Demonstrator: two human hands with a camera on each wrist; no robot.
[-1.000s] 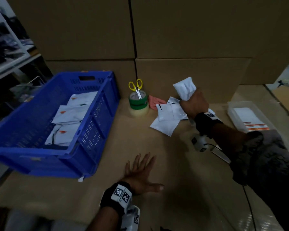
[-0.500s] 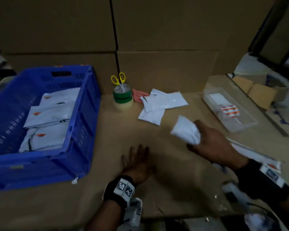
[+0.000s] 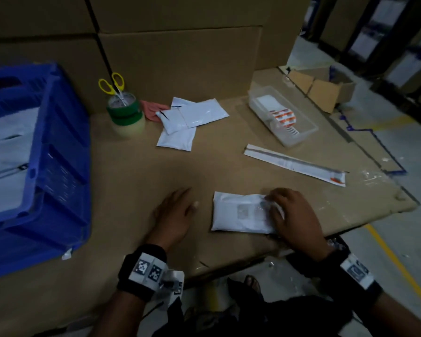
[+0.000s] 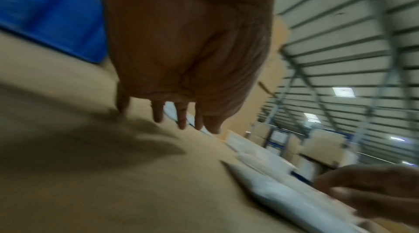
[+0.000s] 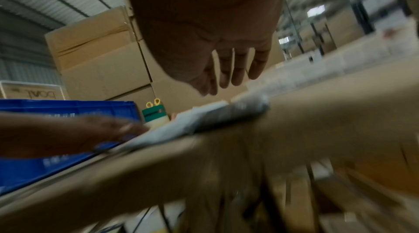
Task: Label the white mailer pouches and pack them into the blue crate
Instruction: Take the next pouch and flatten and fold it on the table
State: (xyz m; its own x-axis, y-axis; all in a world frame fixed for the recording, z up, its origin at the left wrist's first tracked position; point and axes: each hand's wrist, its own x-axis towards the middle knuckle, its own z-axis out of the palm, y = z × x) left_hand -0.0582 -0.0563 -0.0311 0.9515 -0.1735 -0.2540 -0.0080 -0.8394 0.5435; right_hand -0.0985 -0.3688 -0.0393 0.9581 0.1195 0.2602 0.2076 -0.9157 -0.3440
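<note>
Both my hands are low over the worktop (image 3: 136, 181) — my right hand (image 3: 293, 216) lies on the right end of one white mailer pouch (image 3: 238, 212), fingers fairly straight and resting on it, no grip that I can make out. My left hand (image 3: 174, 216) is spread flat on the cardboard just beside the pouch's left edge, holding nothing; whether the thumb touches the pouch I cannot tell.

That pouch lies flat near the front edge, well apart from the blue crate (image 3: 58, 152) at my left, which already holds several pouches. A few more unlabelled pouches (image 3: 187, 117) sit in a loose pile further back, near the tape rolls (image 3: 125, 114) with the yellow scissors (image 3: 112, 85) stuck in them.

I judge this to be the start of the labelling step for this one. Next I would need a sticker — probably from the clear tray (image 3: 299, 137) at my right, where a strip of orange-marked labels (image 3: 283, 117) lies — pressed smooth while my left hand steadies the pouch against sliding.
</note>
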